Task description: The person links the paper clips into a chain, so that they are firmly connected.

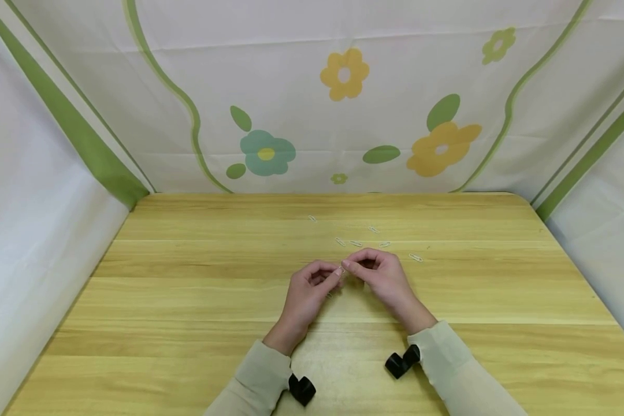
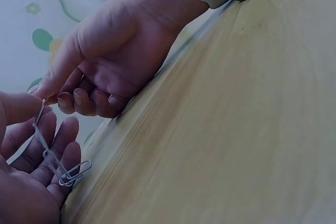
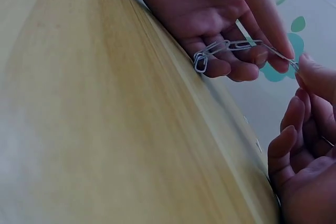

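My left hand (image 1: 305, 292) pinches the end of a short chain of linked white paper clips (image 3: 239, 44) between thumb and forefinger. The lower links hang across its curled fingers, as the left wrist view shows, with a loose loop of clips (image 2: 71, 174) at the bottom. Fingertip to fingertip with it, my right hand (image 1: 387, 277) pinches a paper clip at the chain's upper end. In the right wrist view that clip (image 3: 294, 64) is mostly covered by the right thumb and forefinger.
Several loose paper clips lie on the wooden table beyond the hands, among them one at the far left (image 1: 312, 218), one in the middle (image 1: 356, 244) and one at the right (image 1: 415, 257). A flower-printed cloth (image 1: 301, 86) stands behind the table (image 1: 187, 323).
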### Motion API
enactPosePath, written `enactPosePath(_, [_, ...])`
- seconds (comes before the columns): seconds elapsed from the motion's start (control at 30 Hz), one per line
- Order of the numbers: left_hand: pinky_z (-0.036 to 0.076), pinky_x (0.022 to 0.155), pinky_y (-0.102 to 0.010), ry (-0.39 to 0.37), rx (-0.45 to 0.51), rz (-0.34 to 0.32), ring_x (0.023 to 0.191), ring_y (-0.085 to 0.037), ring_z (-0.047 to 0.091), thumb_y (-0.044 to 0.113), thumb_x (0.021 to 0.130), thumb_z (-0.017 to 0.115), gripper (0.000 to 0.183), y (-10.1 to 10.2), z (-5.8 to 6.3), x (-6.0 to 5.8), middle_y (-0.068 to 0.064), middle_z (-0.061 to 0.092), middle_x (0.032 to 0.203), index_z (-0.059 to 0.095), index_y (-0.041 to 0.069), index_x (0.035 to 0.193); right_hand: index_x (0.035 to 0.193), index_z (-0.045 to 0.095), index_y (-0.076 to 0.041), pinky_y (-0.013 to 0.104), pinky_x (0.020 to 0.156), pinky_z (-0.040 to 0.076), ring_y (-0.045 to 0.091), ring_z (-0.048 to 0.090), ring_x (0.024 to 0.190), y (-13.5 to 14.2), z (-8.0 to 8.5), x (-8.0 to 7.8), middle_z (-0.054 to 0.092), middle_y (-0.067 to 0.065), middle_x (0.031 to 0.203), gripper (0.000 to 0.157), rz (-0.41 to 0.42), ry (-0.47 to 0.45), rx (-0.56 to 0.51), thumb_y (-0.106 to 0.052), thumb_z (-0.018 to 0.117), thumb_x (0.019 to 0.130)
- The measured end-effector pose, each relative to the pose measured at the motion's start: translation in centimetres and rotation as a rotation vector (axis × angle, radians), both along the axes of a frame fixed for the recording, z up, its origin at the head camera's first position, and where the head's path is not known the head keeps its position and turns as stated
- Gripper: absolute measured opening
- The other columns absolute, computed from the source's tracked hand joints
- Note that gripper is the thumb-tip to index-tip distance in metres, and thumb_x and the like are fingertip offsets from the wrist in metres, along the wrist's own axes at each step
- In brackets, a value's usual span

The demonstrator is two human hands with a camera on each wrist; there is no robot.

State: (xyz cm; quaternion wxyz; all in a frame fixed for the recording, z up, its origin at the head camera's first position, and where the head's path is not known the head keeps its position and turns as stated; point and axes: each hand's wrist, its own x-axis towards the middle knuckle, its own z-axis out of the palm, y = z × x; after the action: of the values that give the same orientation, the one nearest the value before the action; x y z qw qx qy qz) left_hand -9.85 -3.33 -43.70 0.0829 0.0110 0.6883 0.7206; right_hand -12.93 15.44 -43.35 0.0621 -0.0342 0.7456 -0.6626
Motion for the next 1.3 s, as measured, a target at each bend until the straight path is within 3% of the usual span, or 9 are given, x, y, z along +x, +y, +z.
enactPosePath(0.23, [0.059, 0.086, -0.027, -0.018, 0.009, -0.027, 0.101, -0.028, 0.078, 0.024, 0.104, 0.074, 0.021, -0.1, 0.1, 0.1, -0.018, 0.078, 0.111, 0.076, 0.008, 0.117, 0.107, 0.077, 0.003, 0.024, 0.072, 0.054, 0.013, 0.064, 0.085, 0.0, -0.1, 0.0, 0.075, -0.001, 0.096, 0.023, 0.013, -0.002, 0.020, -0.018, 0.082, 0.098])
enactPosePath(0.37, [0.058, 0.083, -0.025, -0.012, 0.007, -0.029, 0.098, -0.026, 0.078, 0.025, 0.105, 0.073, 0.021, -0.1, 0.1, 0.1, -0.018, 0.079, 0.109, 0.076, 0.007, 0.118, 0.107, 0.078, 0.002, 0.024, 0.072, 0.055, 0.014, 0.065, 0.085, -0.1, 0.0, 0.0, 0.076, -0.001, 0.097, 0.022, 0.015, 0.008, 0.040, -0.019, 0.081, 0.098])
enactPosePath(0.63, [0.061, 0.085, -0.028, -0.015, 0.055, 0.019, 0.092, -0.019, 0.078, 0.024, 0.105, 0.072, 0.027, 0.0, 0.0, 0.0, -0.016, 0.078, 0.106, 0.074, 0.001, 0.121, 0.109, 0.078, -0.003, 0.022, 0.072, 0.055, 0.013, 0.062, 0.084, 2.4, 0.8, -0.7, 0.073, -0.005, 0.096, 0.032, -0.218, -0.032, 0.157, -0.031, 0.085, 0.096])
enactPosePath(0.73, [0.062, 0.085, -0.028, -0.023, 0.070, 0.033, 0.091, -0.019, 0.079, 0.023, 0.105, 0.072, 0.026, 0.0, -0.1, 0.0, -0.016, 0.078, 0.105, 0.074, 0.001, 0.120, 0.110, 0.078, -0.005, 0.021, 0.071, 0.054, 0.012, 0.062, 0.084, 3.4, 0.8, -0.9, 0.074, -0.003, 0.099, 0.028, -0.258, -0.061, 0.209, -0.029, 0.084, 0.097])
enactPosePath(0.83, [0.062, 0.084, -0.027, -0.023, 0.077, 0.043, 0.090, -0.018, 0.079, 0.023, 0.105, 0.073, 0.026, -0.1, -0.1, -0.1, -0.017, 0.078, 0.105, 0.074, 0.001, 0.119, 0.112, 0.078, -0.007, 0.023, 0.070, 0.053, 0.014, 0.061, 0.082, 3.7, 0.7, -1.1, 0.075, 0.002, 0.100, 0.024, -0.231, -0.057, 0.304, -0.024, 0.083, 0.096])
enactPosePath(1.03, [0.062, 0.085, -0.029, -0.023, 0.089, 0.040, 0.089, -0.019, 0.079, 0.022, 0.105, 0.072, 0.027, -0.2, -0.1, -0.1, -0.015, 0.078, 0.104, 0.073, 0.000, 0.120, 0.111, 0.081, -0.011, 0.029, 0.070, 0.046, 0.018, 0.057, 0.079, 3.7, 0.7, -1.2, 0.070, 0.008, 0.099, 0.021, -0.140, 0.055, 0.581, -0.021, 0.085, 0.093])
enactPosePath(1.3, [0.062, 0.083, -0.028, -0.023, 0.091, 0.031, 0.088, -0.018, 0.078, 0.021, 0.106, 0.072, 0.024, -0.3, -0.1, -0.1, -0.013, 0.078, 0.102, 0.073, 0.001, 0.119, 0.098, 0.079, -0.011, 0.028, 0.068, 0.047, 0.016, 0.059, 0.075, 3.2, 0.9, -1.0, 0.072, 0.004, 0.090, 0.013, -0.080, 0.092, 0.659, -0.022, 0.085, 0.094])
